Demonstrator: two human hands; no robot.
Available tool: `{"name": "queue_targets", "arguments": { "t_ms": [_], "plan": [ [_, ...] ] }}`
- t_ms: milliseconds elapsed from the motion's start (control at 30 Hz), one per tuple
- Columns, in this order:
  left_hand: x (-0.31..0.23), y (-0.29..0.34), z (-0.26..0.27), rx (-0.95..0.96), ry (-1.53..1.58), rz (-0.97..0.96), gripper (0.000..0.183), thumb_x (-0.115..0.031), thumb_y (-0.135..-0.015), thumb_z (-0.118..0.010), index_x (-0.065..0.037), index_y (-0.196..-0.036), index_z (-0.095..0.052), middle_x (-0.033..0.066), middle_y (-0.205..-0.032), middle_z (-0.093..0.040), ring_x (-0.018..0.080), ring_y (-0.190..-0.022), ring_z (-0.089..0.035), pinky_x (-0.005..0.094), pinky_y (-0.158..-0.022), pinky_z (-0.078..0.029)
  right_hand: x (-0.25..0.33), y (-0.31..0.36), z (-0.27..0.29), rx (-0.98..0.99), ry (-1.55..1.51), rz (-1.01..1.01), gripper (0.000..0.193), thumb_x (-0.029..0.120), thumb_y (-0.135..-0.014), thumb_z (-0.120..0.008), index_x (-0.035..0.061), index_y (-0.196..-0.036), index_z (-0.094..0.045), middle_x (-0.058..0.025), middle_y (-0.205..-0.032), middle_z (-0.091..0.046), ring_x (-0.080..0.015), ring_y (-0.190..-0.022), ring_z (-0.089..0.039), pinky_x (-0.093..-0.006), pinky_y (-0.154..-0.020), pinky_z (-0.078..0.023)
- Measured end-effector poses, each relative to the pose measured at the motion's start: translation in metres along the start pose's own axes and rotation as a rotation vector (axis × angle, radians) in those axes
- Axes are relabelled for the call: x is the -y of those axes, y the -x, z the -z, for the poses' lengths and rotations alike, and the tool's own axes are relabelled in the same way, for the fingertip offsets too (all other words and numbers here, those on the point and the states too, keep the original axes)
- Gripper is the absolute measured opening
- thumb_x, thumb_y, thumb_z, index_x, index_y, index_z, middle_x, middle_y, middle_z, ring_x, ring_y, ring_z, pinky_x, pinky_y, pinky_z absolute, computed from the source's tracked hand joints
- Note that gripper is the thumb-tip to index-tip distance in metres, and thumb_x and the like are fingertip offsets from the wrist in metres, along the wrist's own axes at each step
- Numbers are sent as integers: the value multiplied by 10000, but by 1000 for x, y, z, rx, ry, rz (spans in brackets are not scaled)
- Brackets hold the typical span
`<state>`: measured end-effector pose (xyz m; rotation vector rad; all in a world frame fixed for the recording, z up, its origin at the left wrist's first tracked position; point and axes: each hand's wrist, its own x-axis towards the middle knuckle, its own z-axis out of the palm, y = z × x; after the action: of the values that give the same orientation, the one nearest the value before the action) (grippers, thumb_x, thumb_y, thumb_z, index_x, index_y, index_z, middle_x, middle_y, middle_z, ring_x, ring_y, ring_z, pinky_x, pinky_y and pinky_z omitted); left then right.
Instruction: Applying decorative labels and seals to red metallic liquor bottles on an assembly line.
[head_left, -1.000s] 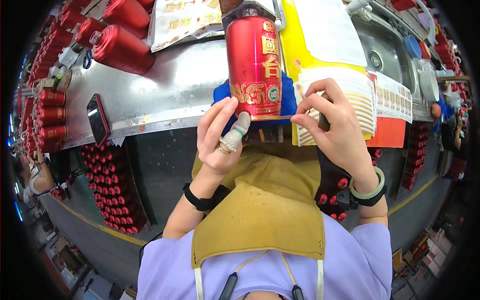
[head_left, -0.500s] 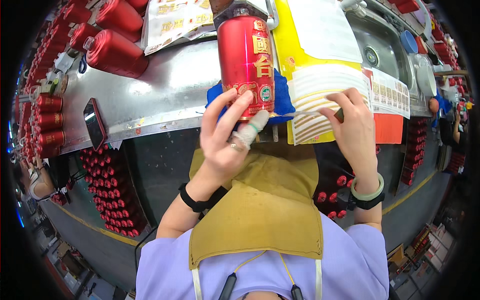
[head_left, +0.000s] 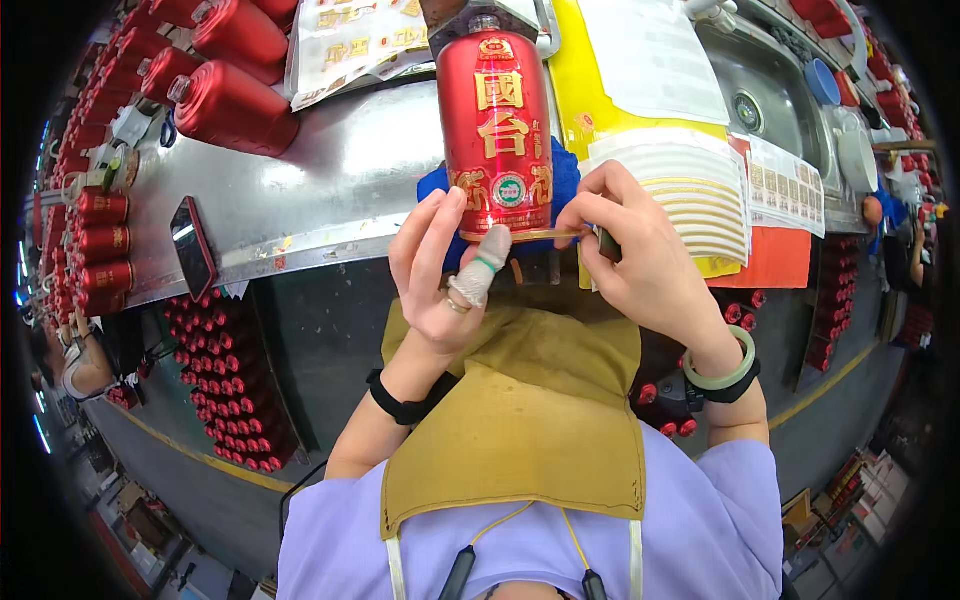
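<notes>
A red bottle (head_left: 495, 140) with gold lettering lies on a blue cloth (head_left: 565, 185) at the near table edge, its neck pointing away. My left hand (head_left: 440, 290) holds its base, with fingers along the left side and a covered fingertip pressing the bottom edge. Along that edge runs a thin gold strip (head_left: 545, 235). Its right end is pinched in my right hand (head_left: 640, 260), which also has a small dark green piece (head_left: 607, 245) between its fingers; I cannot tell what it is. To the right lies a white sheet of curved gold strips (head_left: 700, 205).
Several red bottles (head_left: 235, 108) lie at the upper left. A phone (head_left: 193, 248) rests on the left table edge. Label sheets (head_left: 350, 45) are at the back, a yellow sheet (head_left: 570, 75) lies right of the bottle, and a metal sink (head_left: 745, 70) is beyond.
The bottle has rolled so its lettering sits more centrally. My right hand has moved left from the strip sheet to the bottle's base, and the gold strip now lies along the bottom edge.
</notes>
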<state>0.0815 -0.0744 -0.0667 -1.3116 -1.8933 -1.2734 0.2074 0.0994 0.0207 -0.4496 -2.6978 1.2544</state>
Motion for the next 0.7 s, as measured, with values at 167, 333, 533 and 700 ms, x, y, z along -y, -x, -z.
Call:
{"name": "queue_targets", "arguments": {
  "t_ms": [167,333,533,700],
  "plan": [
    [-8,-15,8,101,-18,3,281,62,-802,-819,-55,-1056,-796,155,-1270,-666,349,-1199,-636,399,-969,-579,-10,-4,5,103,-119,-29,183,-33,-814,-737,19,-936,-611,-148,-1047,-557,-336,-956,-609,-417,-811,-503],
    [4,-2,2,40,218,149,492,104,-783,-833,56,-1246,-673,183,-1253,-691,316,-1124,-697,380,-962,-601,-1,-2,14,144,-217,-39,221,194,-950,-747,7,-913,-635,-123,-937,-585,-276,-809,-590,-368,-721,-471],
    [2,-5,5,13,145,124,370,109,-778,-815,40,-1132,-732,160,-1243,-705,356,-1126,-700,392,-933,-613,-8,0,12,68,-174,-57,155,136,-977,-695,-6,-931,-657,-103,-894,-613,-237,-749,-580,-351,-695,-456],
    [-10,-6,4,42,-97,-17,246,5,-824,-816,-83,-1052,-799,125,-1366,-639,329,-1276,-569,411,-987,-533,-14,0,11,50,-146,-84,181,169,-968,-719,-4,-932,-680,-127,-872,-613,-261,-723,-584,-376,-683,-470]
  ]
}}
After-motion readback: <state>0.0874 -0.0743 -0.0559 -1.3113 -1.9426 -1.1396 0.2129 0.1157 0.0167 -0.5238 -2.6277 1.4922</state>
